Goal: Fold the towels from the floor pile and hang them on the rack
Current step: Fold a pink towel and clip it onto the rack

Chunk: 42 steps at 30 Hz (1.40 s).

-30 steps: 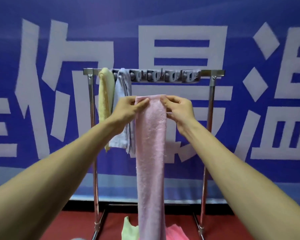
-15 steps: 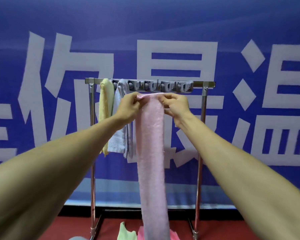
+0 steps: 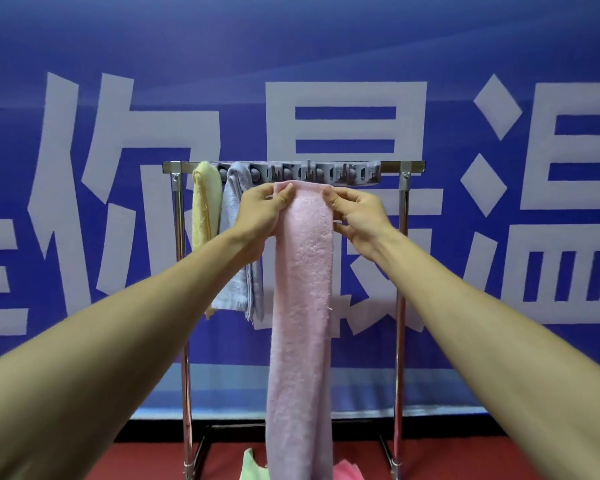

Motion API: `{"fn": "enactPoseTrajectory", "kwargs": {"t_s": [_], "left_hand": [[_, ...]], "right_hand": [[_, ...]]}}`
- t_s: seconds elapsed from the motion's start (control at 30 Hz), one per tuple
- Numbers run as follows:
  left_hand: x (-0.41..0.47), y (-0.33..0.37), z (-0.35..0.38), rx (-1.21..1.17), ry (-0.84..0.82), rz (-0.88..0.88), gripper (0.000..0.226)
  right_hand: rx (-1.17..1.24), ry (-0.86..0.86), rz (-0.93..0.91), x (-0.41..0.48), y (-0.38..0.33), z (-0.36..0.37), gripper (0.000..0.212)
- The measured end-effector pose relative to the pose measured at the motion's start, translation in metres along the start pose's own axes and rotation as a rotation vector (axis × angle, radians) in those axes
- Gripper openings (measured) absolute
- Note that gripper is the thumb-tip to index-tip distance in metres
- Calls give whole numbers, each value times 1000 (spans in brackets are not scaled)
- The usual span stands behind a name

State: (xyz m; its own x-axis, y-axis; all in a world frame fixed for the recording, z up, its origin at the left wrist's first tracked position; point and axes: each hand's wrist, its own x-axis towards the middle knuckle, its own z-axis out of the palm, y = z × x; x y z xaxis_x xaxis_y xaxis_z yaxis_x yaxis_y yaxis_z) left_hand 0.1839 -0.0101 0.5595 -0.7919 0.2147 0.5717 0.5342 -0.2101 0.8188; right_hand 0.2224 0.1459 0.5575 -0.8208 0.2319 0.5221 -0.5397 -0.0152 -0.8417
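Up front, the left hand (image 3: 260,213) and right hand (image 3: 359,216) each pinch a top corner of the folded pink towel (image 3: 302,289) between thumb and fingers. They hold its upper edge just in front of the top bar of the rack (image 3: 413,165); whether it touches the bar cannot be told. The towel hangs as a long narrow strip, its lower end cut off at the bottom of the view. Its top edge reaches the lower rim of the grey clip strip (image 3: 354,173) along the bar. The rack holds 2 others: a yellow towel (image 3: 207,206) and a blue-grey towel (image 3: 234,237), partly hidden behind the left wrist. Of the floor pile, only a green scrap (image 3: 253,467) and a pink scrap (image 3: 347,471) show.
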Motion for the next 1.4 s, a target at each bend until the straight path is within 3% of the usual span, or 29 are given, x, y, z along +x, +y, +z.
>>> {"fn": "enactPoseTrajectory", "kwargs": {"t_s": [0.13,0.27,0.37,0.53,0.67,0.77,1.0,1.07,1.17,1.27,1.4], "left_hand": [[0,5,6,5,53,-64,16],[5,7,9,-28,156,-125,22],[8,9,9,-116,204,-200,19],[12,7,3,-443,211,-498,21],[11,3,0,-526,223,-546,7],[11,-3,-7,-595,285,-546,12],[-3,-34,-24,-621,323,-467,21],[-14,-41,-25,-586,285,-484,23],[-28,-58,-25,-502,91,-598,27],[-36,-84,-29,-467,-135,-737,62],[-54,-91,-27,-381,-394,-786,92]], "right_hand": [[53,-34,98,-6,8,-2,39],[0,-173,166,-12,19,-9,52],[-81,-220,181,-16,27,-15,43],[-106,-328,236,-26,41,-30,37],[-196,-411,253,-37,49,-36,33],[-366,-502,242,-48,53,-37,22],[-360,-304,126,-45,54,-28,24],[-355,-269,112,-42,54,-23,20],[-335,-238,108,-37,54,-15,16],[-319,-182,129,-30,56,-8,13],[-320,-50,189,-22,58,-2,13]]}}
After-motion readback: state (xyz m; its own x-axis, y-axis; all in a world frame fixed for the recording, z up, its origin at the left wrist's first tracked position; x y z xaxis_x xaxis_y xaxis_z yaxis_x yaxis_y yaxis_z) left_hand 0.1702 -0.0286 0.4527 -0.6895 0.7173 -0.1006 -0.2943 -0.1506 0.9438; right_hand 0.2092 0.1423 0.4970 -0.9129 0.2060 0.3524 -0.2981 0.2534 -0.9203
